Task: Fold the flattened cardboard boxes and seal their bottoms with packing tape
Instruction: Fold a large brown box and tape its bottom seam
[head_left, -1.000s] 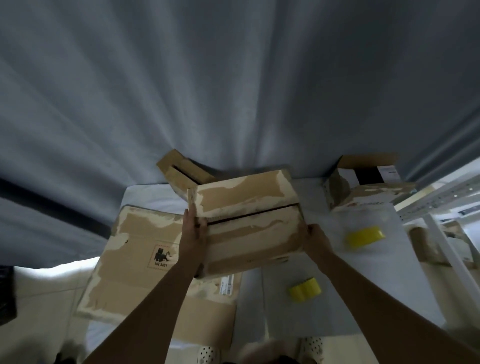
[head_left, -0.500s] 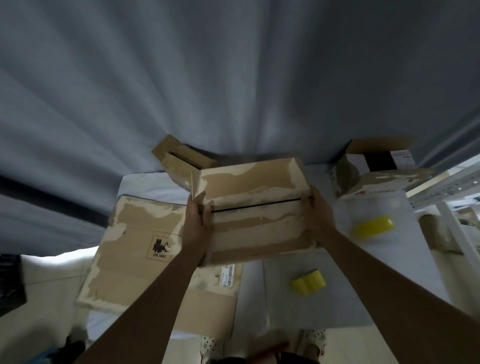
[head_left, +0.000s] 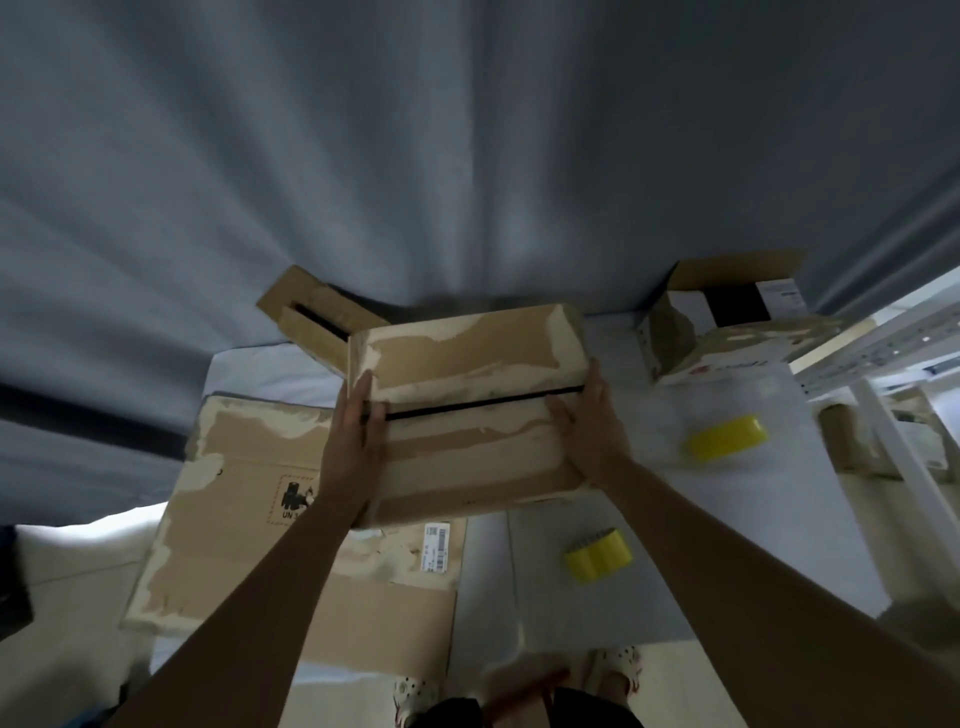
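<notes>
- The bench (head_left: 649, 587) carries the job part done: one cardboard box (head_left: 467, 415) stands folded into shape, its two flaps brought together with a dark seam (head_left: 478, 407) open between them and no tape across it.
- A large flattened box (head_left: 234, 499) lies just left of it, not yet folded, and partly under it.
- Two other boxes sit behind, one at the back left (head_left: 311, 322) and one at the back right (head_left: 727, 332); whether their bottoms are taped I cannot tell.
- The left hand (head_left: 353, 447) presses flat against the box's left end, fingers straight.
- The right hand (head_left: 587, 421) holds the right end, fingers laid over the near flap.
- Two yellow tape rolls, one near (head_left: 597, 556) and one farther right (head_left: 724, 437), lie untouched, so sealing probably comes next.
</notes>
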